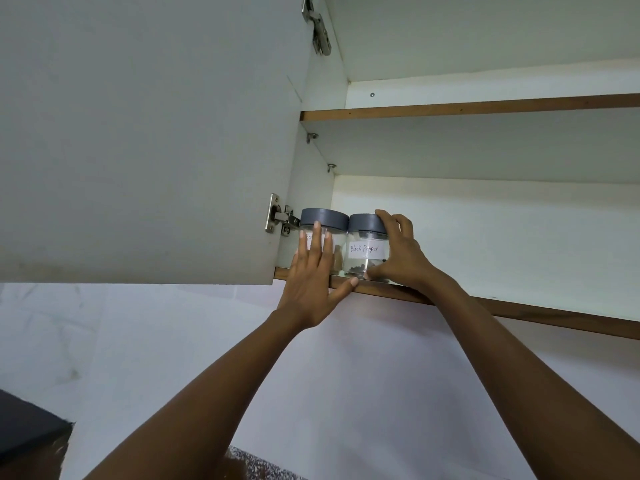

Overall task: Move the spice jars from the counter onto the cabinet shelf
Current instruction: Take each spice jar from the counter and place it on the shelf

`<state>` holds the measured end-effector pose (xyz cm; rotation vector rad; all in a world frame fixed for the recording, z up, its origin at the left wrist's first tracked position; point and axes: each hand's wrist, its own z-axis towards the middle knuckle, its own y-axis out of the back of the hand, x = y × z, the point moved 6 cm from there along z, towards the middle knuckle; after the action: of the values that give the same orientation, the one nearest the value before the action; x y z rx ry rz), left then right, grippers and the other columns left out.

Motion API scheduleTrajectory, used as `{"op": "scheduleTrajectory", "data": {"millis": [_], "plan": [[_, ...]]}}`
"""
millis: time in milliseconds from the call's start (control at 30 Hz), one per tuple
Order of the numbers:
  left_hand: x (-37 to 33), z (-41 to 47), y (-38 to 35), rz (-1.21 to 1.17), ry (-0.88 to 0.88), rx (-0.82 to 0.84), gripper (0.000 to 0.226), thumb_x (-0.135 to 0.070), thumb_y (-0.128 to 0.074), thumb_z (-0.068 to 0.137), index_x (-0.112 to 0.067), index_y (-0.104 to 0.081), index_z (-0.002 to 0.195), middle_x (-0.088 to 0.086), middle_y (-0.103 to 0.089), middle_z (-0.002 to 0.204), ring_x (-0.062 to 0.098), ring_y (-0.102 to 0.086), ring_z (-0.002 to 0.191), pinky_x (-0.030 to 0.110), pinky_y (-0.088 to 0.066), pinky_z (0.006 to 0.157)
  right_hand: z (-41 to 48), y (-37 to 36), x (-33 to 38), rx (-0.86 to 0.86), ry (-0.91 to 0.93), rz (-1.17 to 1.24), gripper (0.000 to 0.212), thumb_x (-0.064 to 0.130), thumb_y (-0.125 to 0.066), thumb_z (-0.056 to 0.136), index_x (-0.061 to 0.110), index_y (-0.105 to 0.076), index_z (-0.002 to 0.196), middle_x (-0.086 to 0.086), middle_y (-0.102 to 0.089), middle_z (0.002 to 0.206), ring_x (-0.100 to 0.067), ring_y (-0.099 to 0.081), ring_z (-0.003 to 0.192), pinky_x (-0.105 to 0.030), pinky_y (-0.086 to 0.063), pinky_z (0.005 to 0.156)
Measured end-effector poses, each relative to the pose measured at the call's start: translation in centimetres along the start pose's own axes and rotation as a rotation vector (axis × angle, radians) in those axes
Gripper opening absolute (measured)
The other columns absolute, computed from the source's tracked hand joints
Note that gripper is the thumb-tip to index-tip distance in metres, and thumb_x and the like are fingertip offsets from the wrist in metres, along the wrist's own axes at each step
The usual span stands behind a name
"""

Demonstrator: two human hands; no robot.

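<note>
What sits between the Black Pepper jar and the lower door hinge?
A second grey-lidded jar, with the left hand flat against its front, in the head view.

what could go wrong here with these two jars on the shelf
The left jar and the Black Pepper jar stand near the shelf's front edge; released there, one might tip off.
The left hand only presses flat fingers on the left jar, no grip, so it could slide or tilt.
The right hand grips the Black Pepper jar beside it; a hard push may knock glass together.
</note>
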<state>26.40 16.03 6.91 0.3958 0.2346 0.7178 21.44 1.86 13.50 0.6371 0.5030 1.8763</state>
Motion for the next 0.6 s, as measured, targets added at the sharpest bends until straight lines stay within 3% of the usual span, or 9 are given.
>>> {"op": "scheduleTrajectory", "data": {"millis": [200,300,367,433,500,533,600], "plan": [[0.2,-0.7,0.0,0.025,-0.015,0.027,0.091,-0.071,-0.011,0.079,-0.017,0.016,0.146,0.001,0.030,0.151,0.020,0.031,0.138,0.040,0.008,0.114,-1.3,0.3,0.1,-0.026,-0.046,-0.012,0.123,0.020,-0.081,0.067,0.035,0.014,0.145,-0.002,0.022,0.154,-0.035,-0.021,0.138,-0.044,-0.031,0.106],[-0.3,-2.3,1.0,0.039,-0.087,-0.003,0.082,-0.063,-0.019,0.085,-0.019,0.010,0.147,0.003,0.021,0.154,0.022,0.023,0.142,0.041,0.007,0.116,-3.9,1.3,1.5,-0.187,-0.063,-0.116,0.109,0.030,-0.079,0.069,0.030,-0.004,0.148,-0.003,0.004,0.155,-0.032,-0.023,0.135,-0.048,-0.032,0.102],[-0.9,-3.7,2.6,0.020,-0.125,-0.077,0.074,-0.052,-0.029,0.088,-0.018,-0.008,0.150,0.006,0.000,0.158,0.024,0.008,0.145,0.040,0.000,0.117,-6.4,1.5,3.1,-0.268,-0.007,-0.127,0.088,0.030,-0.077,0.072,0.026,-0.026,0.143,-0.003,-0.015,0.151,-0.027,-0.028,0.132,-0.046,-0.031,0.102],[-1.6,-5.3,4.4,-0.019,-0.151,-0.155,0.060,-0.041,-0.038,0.089,-0.017,-0.033,0.143,0.008,-0.030,0.151,0.026,-0.018,0.143,0.042,-0.019,0.115,-8.9,1.3,4.3,-0.291,0.037,-0.062,0.066,0.025,-0.075,0.073,0.022,-0.046,0.132,-0.003,-0.033,0.142,-0.024,-0.037,0.125,-0.046,-0.033,0.103],[-2.4,-7.3,5.7,-0.056,-0.172,-0.192,0.047,-0.032,-0.043,0.088,-0.015,-0.050,0.131,0.004,-0.050,0.134,0.023,-0.039,0.130,0.039,-0.036,0.104,-11.6,0.8,5.3,-0.278,0.053,0.070,0.048,0.021,-0.074,0.074,0.017,-0.058,0.119,-0.003,-0.050,0.127,-0.023,-0.047,0.115,-0.049,-0.039,0.099],[-2.6,-8.2,6.2,-0.076,-0.173,-0.199,0.042,-0.030,-0.043,0.088,-0.015,-0.055,0.125,0.002,-0.056,0.127,0.021,-0.044,0.124,0.037,-0.038,0.099,-12.8,0.7,5.8,-0.269,0.057,0.127,0.042,0.020,-0.074,0.073,0.015,-0.062,0.113,-0.002,-0.055,0.120,-0.022,-0.051,0.110,-0.047,-0.042,0.096],[-2.9,-10.8,6.9,-0.121,-0.144,-0.184,0.036,-0.029,-0.041,0.088,-0.017,-0.060,0.117,-0.001,-0.062,0.117,0.018,-0.049,0.116,0.033,-0.038,0.094,-15.8,0.0,6.7,-0.222,0.032,0.208,0.032,0.015,-0.075,0.074,0.015,-0.065,0.105,0.004,-0.058,0.108,-0.017,-0.054,0.103,-0.029,-0.045,0.091]]}}
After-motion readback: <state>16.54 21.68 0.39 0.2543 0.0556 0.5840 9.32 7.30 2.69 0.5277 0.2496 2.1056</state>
